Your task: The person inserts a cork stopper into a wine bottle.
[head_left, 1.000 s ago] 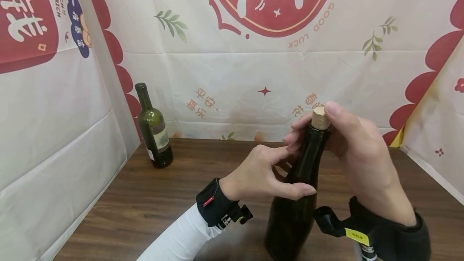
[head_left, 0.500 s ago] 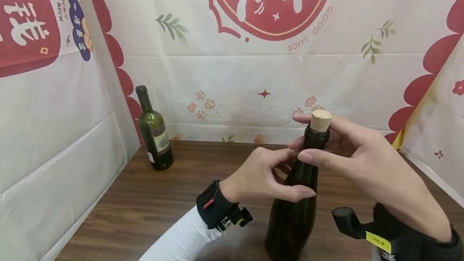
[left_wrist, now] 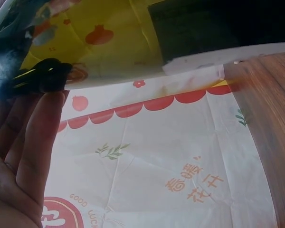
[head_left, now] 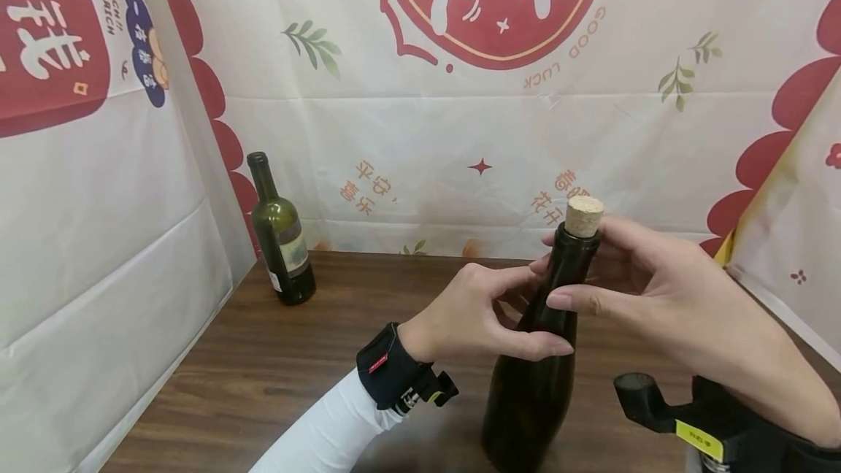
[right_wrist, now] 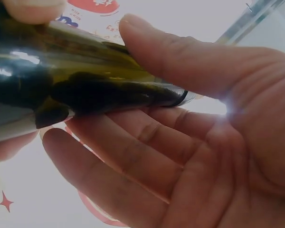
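Note:
A dark green wine bottle (head_left: 528, 400) stands slightly tilted on the table at the right of the head view. A pale cork (head_left: 584, 216) sticks up from its mouth. My left hand (head_left: 466, 312) grips the bottle round its shoulder, thumb across the front. Higher up, my right hand (head_left: 670, 298) holds the neck, with the thumb in front and the fingers behind. The right wrist view has the bottle's glass (right_wrist: 95, 66) lying between the right thumb and fingers (right_wrist: 128, 156). In the left wrist view the bottle (left_wrist: 114, 42) crosses the top, above the left fingers (left_wrist: 35, 137).
A second green wine bottle (head_left: 282, 232) with a label stands at the table's back left corner. The brown wooden table (head_left: 243, 363) meets printed white cloth (head_left: 420, 130) hung at the back and both sides.
My right hand has come down from beside the cork to the bottle's neck, its thumb now on the glass. The left hand and the bottle have hardly moved.

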